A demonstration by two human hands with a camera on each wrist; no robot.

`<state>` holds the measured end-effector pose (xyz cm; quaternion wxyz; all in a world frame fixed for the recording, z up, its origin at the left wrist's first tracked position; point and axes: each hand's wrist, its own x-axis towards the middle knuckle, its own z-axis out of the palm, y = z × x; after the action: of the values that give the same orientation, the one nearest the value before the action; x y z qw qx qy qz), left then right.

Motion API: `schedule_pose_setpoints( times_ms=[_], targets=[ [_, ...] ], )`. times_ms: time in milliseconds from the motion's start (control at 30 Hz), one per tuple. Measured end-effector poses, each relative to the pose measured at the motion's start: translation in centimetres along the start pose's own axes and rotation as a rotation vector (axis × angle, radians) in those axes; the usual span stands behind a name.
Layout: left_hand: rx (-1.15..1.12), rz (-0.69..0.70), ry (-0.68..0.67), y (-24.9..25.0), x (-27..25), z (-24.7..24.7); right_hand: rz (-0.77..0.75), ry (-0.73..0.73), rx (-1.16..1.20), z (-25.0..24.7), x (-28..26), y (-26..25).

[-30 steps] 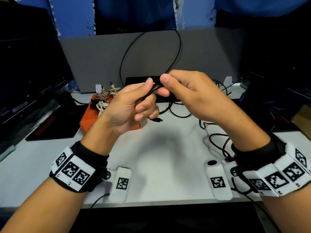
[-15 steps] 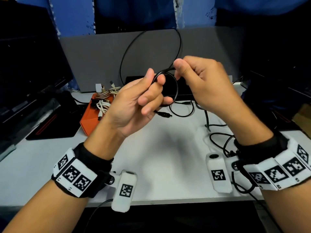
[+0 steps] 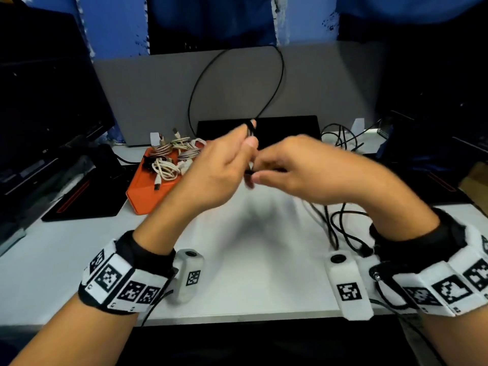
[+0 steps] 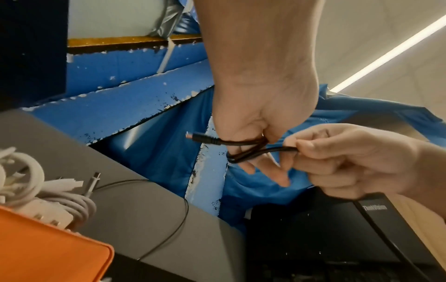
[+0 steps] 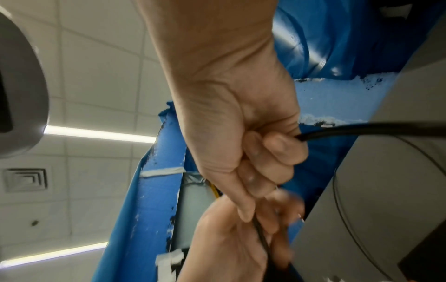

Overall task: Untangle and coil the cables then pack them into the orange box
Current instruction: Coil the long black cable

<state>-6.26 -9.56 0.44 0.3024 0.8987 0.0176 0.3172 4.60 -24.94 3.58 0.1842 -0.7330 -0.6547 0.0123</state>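
Both hands are raised over the middle of the white table (image 3: 264, 273), working one thin black cable (image 4: 251, 150). My left hand (image 3: 227, 167) pinches a small loop of it, and the cable's plug end (image 4: 200, 137) sticks out to the left in the left wrist view. My right hand (image 3: 298, 170) pinches the same cable just beside the left fingers; its curled fingers (image 5: 277, 150) close round the cable (image 5: 362, 129). The rest of the black cable (image 3: 335, 225) trails onto the table at the right. The orange box (image 3: 150, 188), at the back left, holds coiled white cables (image 3: 171, 165).
A second thin black wire (image 3: 232, 83) arcs up against the grey back panel (image 3: 330, 96). A black monitor base (image 3: 285, 128) sits behind the hands. A dark monitor (image 3: 45, 101) and black pad (image 3: 84, 196) stand at the left; more black cable (image 3: 340, 138) lies at the back right.
My right hand has dropped from up beside the left fingertips to a lower spot close under them. The wide loop between the hands has shrunk to a small tight one.
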Motion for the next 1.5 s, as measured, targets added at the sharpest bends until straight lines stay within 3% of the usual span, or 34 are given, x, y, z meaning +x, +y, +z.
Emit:
schedule_pose_setpoints(
  times_ms=[33, 100, 200, 400, 500, 600, 733, 800, 933, 1000, 1100, 1200, 1300, 1400, 1500],
  targets=[
    [-0.029, -0.02, -0.084, 0.2, -0.1, 0.0, 0.014, 0.06, 0.088, -0.6, -0.1, 0.5],
    [-0.294, -0.087, -0.226, 0.6, -0.2, -0.4, 0.043, 0.218, 0.288, -1.5, -0.4, 1.4],
    [-0.649, -0.202, -0.274, 0.8, -0.2, -1.1, 0.044, 0.365, 0.322, -1.1, -0.2, 1.8],
    [-1.074, -0.224, -0.314, 0.8, -0.4, -0.8, 0.032, 0.452, 0.171, 0.7, 0.8, 1.0],
    [-1.311, -0.252, -0.389, 1.3, -0.6, -0.2, -0.011, 0.502, 0.24, 0.4, 0.6, 1.1],
    [-1.401, -0.225, -0.449, 1.7, -0.5, -0.3, -0.038, 0.499, 0.34, -0.1, 0.4, 1.0],
    [-1.549, -0.156, -0.335, 2.0, -0.3, -0.8, -0.015, 0.529, 0.336, 0.1, 0.9, 1.4],
    [-1.676, -0.107, -0.198, 1.8, 0.1, -1.7, 0.059, 0.492, 0.296, 0.3, 1.0, 2.1],
    [-1.871, -0.03, 0.133, 1.0, 0.7, -3.2, 0.166, 0.175, 0.291, 1.0, 0.8, 2.1],
    [-1.738, -0.049, 0.226, 0.9, 0.7, -2.9, 0.128, 0.011, 0.292, 1.7, 0.7, 0.9],
    [-1.012, -0.116, 0.337, 1.1, 0.7, -1.5, 0.056, -0.097, 0.291, 2.4, 0.7, -0.4],
    [-0.274, -0.044, 0.289, 1.0, 0.4, -0.8, 0.007, 0.042, 0.13, 1.8, 0.9, 0.1],
    [0.182, -0.082, 0.071, 0.4, 0.2, -0.7, 0.036, 0.19, 0.183, 0.5, 0.6, 0.9],
    [-0.055, -0.18, -0.213, 0.5, -0.1, -1.4, 0.041, 0.265, 0.337, -0.4, 0.2, 1.4],
    [-0.332, -0.202, -0.391, 0.8, -0.2, -2.5, -0.001, 0.262, 0.416, -0.4, 0.2, 1.4]
  ],
)
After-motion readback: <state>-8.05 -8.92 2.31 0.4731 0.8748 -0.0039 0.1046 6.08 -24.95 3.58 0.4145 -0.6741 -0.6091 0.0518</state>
